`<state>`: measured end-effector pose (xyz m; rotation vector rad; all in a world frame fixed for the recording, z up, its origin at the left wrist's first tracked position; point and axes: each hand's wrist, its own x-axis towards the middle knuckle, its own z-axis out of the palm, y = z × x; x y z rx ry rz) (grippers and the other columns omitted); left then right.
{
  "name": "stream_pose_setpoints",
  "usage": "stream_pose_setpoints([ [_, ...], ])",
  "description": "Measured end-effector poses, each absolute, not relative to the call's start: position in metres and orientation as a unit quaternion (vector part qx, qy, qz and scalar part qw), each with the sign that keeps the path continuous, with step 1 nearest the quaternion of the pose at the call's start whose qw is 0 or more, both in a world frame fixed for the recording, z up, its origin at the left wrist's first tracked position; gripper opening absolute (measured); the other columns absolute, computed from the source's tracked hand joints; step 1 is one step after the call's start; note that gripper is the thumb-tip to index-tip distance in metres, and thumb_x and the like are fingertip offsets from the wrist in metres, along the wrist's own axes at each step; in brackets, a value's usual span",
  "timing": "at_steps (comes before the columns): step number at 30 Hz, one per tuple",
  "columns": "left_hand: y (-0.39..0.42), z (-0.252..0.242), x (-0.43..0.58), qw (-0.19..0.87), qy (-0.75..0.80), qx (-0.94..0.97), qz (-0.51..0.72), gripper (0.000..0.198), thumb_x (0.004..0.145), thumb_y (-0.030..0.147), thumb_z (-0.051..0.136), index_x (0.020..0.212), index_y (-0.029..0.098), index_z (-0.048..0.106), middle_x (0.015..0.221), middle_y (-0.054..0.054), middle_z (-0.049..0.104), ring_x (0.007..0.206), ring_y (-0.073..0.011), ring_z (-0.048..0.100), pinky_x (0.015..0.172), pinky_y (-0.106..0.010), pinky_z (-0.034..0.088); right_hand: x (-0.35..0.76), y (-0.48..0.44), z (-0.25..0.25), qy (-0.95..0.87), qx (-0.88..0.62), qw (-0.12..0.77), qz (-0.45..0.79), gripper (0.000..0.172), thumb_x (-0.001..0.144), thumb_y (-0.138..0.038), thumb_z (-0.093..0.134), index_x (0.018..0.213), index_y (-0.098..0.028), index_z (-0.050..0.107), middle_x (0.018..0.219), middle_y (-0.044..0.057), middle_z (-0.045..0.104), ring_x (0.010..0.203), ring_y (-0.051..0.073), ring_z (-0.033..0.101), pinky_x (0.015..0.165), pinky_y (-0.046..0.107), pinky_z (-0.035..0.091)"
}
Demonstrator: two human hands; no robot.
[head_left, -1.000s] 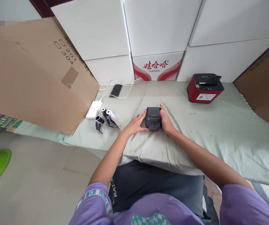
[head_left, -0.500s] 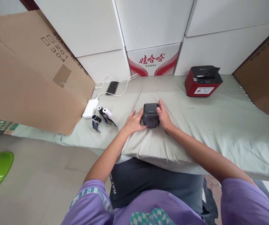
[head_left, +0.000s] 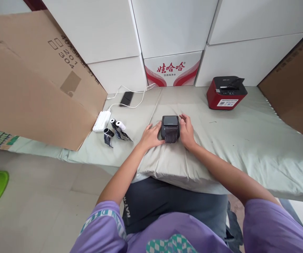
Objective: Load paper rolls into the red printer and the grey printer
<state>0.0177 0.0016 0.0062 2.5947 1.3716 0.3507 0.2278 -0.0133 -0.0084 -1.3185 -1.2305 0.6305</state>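
Observation:
A small black printer [head_left: 170, 121] stands on the pale green cloth in front of me, a dark strip of paper [head_left: 171, 135] hanging down its front. My left hand [head_left: 151, 136] steadies it from the left, thumb at the lower front corner and fingers along the side. On the other side is my right hand [head_left: 186, 132], its fingers loosely bent close to the printer's right edge; whether they touch it is hard to tell. To the left lie a white paper roll [head_left: 120, 125] and dark rolls, one of them [head_left: 108, 133] with a loose tail.
A red and black printer [head_left: 226, 93] sits at the back right. Behind the cloth rise white boxes [head_left: 172, 68]; cardboard sheets [head_left: 35, 77] flank both sides. A white power bank [head_left: 102, 121], its cable and a black phone [head_left: 126, 98] lie at the left.
My right hand has shifted slightly, and its thumb has come off the printer's top edge. My left hand and the printer stay in place. The view has turned a little.

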Motion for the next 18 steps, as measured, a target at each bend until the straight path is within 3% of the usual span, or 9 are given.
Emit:
stream_pose_setpoints([
  [2, 0.003, 0.005, 0.017, 0.100, 0.469, 0.868, 0.129, 0.103, 0.079, 0.047, 0.079, 0.167, 0.017, 0.033, 0.164, -0.016, 0.051, 0.147, -0.0291, 0.057, 0.132, -0.044, 0.029, 0.227, -0.017, -0.008, -0.528, -0.580, 0.580, 0.221, 0.060, 0.101, -0.071, 0.040, 0.127, -0.021, 0.061, 0.134, 0.018, 0.068, 0.130, 0.033, 0.062, 0.118, 0.058, 0.045],
  [5, 0.003, 0.004, 0.016, 0.104, 0.477, 0.862, 0.139, 0.102, 0.080, 0.049, 0.078, 0.167, 0.020, 0.034, 0.165, -0.014, 0.051, 0.146, -0.0290, 0.057, 0.129, -0.045, 0.032, 0.224, -0.022, -0.010, -0.541, -0.578, 0.575, 0.208, 0.051, 0.102, -0.065, 0.041, 0.121, -0.021, 0.059, 0.126, 0.016, 0.068, 0.123, 0.031, 0.063, 0.112, 0.056, 0.048],
  [11, 0.006, 0.003, 0.015, 0.120, 0.462, 0.866, 0.145, 0.108, 0.080, 0.046, 0.076, 0.170, 0.018, 0.024, 0.171, -0.014, 0.040, 0.153, -0.0274, 0.049, 0.129, -0.044, 0.030, 0.220, -0.025, -0.006, -0.554, -0.561, 0.574, 0.223, 0.053, 0.101, -0.065, 0.040, 0.128, -0.023, 0.058, 0.136, 0.016, 0.066, 0.130, 0.031, 0.061, 0.115, 0.053, 0.046],
  [18, 0.007, 0.003, 0.013, 0.140, 0.454, 0.868, 0.147, 0.105, 0.082, 0.045, 0.075, 0.171, 0.024, 0.023, 0.171, -0.011, 0.042, 0.154, -0.0280, 0.048, 0.130, -0.047, 0.030, 0.215, -0.033, 0.008, -0.568, -0.531, 0.565, 0.277, 0.063, 0.102, -0.068, 0.037, 0.147, -0.025, 0.048, 0.154, 0.016, 0.059, 0.145, 0.030, 0.055, 0.124, 0.050, 0.041],
])
